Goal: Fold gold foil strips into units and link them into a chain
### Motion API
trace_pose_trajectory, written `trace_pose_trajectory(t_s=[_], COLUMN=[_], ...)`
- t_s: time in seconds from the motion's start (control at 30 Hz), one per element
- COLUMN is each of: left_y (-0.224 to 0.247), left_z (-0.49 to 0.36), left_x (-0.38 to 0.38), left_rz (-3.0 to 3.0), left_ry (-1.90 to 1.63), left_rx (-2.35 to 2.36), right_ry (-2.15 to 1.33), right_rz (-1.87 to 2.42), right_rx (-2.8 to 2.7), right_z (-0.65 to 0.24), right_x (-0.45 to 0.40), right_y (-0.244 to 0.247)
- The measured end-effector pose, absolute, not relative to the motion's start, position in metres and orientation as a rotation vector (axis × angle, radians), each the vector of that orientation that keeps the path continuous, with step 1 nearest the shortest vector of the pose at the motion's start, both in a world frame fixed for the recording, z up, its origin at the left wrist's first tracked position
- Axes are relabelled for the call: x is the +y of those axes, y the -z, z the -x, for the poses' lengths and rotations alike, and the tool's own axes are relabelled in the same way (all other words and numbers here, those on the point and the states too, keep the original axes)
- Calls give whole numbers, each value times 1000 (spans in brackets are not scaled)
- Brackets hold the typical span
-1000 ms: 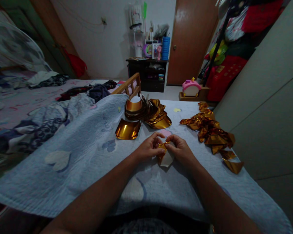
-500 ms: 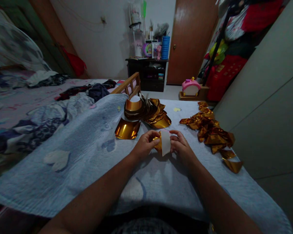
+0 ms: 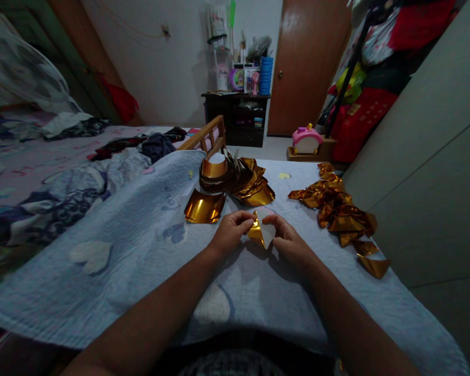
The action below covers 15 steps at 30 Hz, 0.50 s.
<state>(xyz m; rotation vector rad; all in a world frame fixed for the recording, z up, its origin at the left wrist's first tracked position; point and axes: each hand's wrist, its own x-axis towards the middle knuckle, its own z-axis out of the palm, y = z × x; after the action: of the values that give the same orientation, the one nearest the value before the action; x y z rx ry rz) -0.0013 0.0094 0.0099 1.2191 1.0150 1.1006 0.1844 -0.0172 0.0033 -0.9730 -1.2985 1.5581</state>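
Observation:
A gold foil sheet (image 3: pixel 257 233) with a white back is held between my hands above the blue cloth, its lower end coming to a point. My left hand (image 3: pixel 234 230) pinches its gold left side. On the white right side, the fingers of my right hand (image 3: pixel 285 236) are closed at the edge. Beyond my left hand lie curved gold sheets (image 3: pixel 204 207), with a fanned stack of gold sheets (image 3: pixel 235 180) just behind them. To the right is a heap of folded, crinkled gold pieces (image 3: pixel 342 214).
The blue patterned cloth (image 3: pixel 141 271) covers the surface under my hands. Left of it, a bed (image 3: pixel 27 156) holds rumpled clothes. A wooden rail (image 3: pixel 206 134) stands at the far edge. A pale cabinet (image 3: pixel 434 172) borders the right side.
The held sheet has turned from a curved strip into a more pointed shape, showing a gold triangle on its left. My right fingers have shifted slightly left across its white side.

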Motion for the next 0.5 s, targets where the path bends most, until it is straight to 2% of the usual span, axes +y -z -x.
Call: trace_pose_trajectory(t_s=[0.2,0.5], left_y=[-8,0], left_z=[-1,-1], left_x=[7,5], left_rz=[-1143,-1509], left_ry=[-1030,-914], left_rx=[896,938], right_ry=[-1447,-957], right_rz=[1015,1397], right_rx=[-1158,-1388], right_z=[-183,-188], right_x=[-15,-6], right_y=[-7,7])
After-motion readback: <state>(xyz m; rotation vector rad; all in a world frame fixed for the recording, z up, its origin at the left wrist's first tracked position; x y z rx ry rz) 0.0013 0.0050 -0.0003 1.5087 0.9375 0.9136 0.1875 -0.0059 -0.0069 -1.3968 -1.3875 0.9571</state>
